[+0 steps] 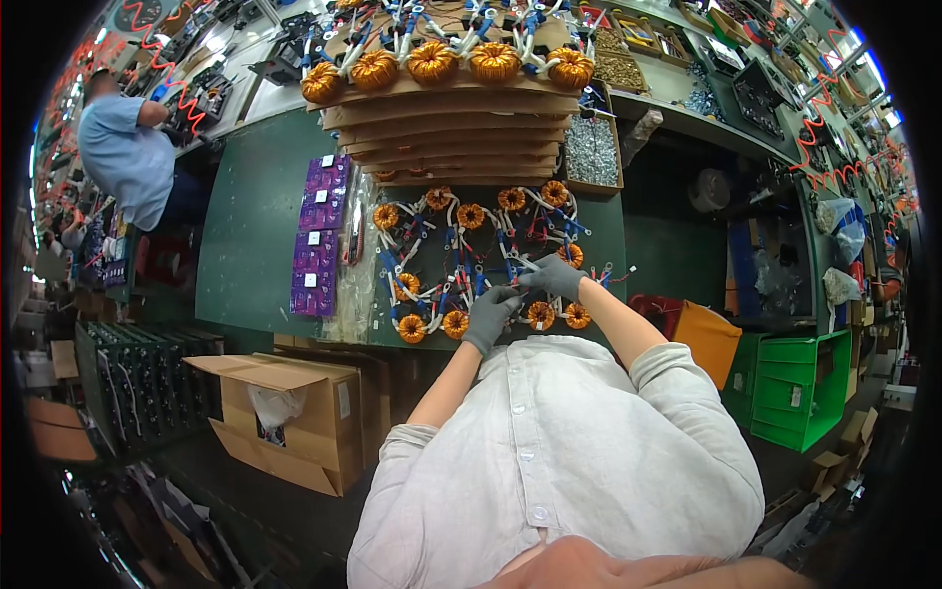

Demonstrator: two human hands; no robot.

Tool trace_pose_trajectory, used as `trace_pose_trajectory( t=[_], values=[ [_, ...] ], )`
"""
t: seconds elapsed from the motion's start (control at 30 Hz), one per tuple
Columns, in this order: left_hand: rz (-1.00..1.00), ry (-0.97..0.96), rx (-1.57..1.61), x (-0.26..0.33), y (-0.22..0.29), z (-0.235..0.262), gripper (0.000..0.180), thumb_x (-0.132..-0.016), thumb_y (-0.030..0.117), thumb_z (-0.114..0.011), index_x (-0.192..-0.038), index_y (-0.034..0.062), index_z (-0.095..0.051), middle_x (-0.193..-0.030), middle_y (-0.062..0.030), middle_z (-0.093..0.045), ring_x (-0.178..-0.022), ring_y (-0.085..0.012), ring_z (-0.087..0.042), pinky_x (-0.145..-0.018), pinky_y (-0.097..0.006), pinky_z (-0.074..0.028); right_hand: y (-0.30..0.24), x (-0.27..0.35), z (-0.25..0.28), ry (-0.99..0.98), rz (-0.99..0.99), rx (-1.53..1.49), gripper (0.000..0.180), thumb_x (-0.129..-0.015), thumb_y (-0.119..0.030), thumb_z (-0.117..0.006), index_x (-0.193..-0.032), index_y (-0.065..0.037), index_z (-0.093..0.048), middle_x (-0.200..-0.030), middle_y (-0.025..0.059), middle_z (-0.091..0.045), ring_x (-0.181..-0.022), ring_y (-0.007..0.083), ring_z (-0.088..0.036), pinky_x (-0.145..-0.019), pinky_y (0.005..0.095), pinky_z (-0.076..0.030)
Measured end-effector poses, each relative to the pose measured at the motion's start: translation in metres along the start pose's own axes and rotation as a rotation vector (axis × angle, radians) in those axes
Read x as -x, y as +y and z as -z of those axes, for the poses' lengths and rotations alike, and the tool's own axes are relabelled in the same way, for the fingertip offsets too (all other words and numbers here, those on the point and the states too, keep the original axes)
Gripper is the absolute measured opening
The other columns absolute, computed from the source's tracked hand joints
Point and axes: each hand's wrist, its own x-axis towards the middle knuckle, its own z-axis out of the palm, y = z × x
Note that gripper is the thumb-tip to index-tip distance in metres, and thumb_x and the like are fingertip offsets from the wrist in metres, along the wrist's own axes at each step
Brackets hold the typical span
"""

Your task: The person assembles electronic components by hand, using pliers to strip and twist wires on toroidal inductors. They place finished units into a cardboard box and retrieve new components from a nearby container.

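Your gray-gloved left hand and right hand are nearly meeting among copper-wound coils and blue-and-white leads on the green bench. Purple circuit boards are lying to the left; stacked cardboard layers are standing beyond, bearing more coils.

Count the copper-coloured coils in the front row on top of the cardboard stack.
5, along the near edge of the cardboard stack: leftmost coil, second coil, middle coil, fourth coil, rightmost coil. More coils behind may be hidden.
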Motion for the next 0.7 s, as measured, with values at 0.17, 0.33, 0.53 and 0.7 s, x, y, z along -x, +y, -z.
trace_pose_trajectory(
  t=[0.17, 0.33, 0.53, 0.7],
  values=[
    [0.013, 0.028, 0.009, -0.006, -0.009, 0.001, 0.019, -0.087, 0.022, -0.061, -0.099, 0.0081, -0.063, -0.086, 0.0006, -0.064, -0.069, -0.0063, -0.058, -0.045, -0.022, -0.046, -0.008, 0.007, 0.005, -0.071, -0.032, -0.005, 0.028, -0.084, -0.031, -0.066, -0.091, -0.004, -0.069, -0.069, 0.0015, -0.059, -0.059, 0.0085, -0.048, -0.054, 0.026, -0.04],
    [-0.022, 0.016, -0.004, -0.008, -0.014, 0.001, 0.018, -0.088, 0.023, -0.06, -0.098, 0.0085, -0.061, -0.085, 0.0008, -0.064, -0.067, -0.0066, -0.057, -0.046, -0.022, -0.046, -0.003, 0.013, 0.006, -0.085, -0.025, -0.187, 0.022, -0.091, -0.026, -0.056, -0.098, -0.005, -0.062, -0.069, 0.0012, -0.06, -0.049, 0.0059, -0.046, -0.045, 0.0208, -0.036],
    [0.02, 0.009, -0.056, -0.008, -0.011, 0.001, 0.02, -0.089, 0.025, -0.058, -0.099, 0.0087, -0.06, -0.084, 0.0007, -0.063, -0.067, -0.0073, -0.057, -0.047, -0.023, -0.046, -0.007, 0.009, 0.002, -0.049, -0.054, -0.149, 0.02, -0.094, -0.021, -0.05, -0.101, -0.005, -0.06, -0.067, 0.0006, -0.059, -0.047, 0.006, -0.045, -0.043, 0.0209, -0.035],
    [0.007, 0.0, -0.038, -0.009, -0.013, 0.002, 0.021, -0.089, 0.026, -0.058, -0.1, 0.0082, -0.06, -0.084, 0.0004, -0.063, -0.067, -0.0076, -0.057, -0.048, -0.023, -0.047, -0.011, 0.005, -0.003, -0.019, -0.028, -0.145, 0.019, -0.093, -0.022, -0.052, -0.096, -0.005, -0.061, -0.064, -0.0006, -0.056, -0.048, 0.0065, -0.043, -0.044, 0.0216, -0.034]
  ],
)
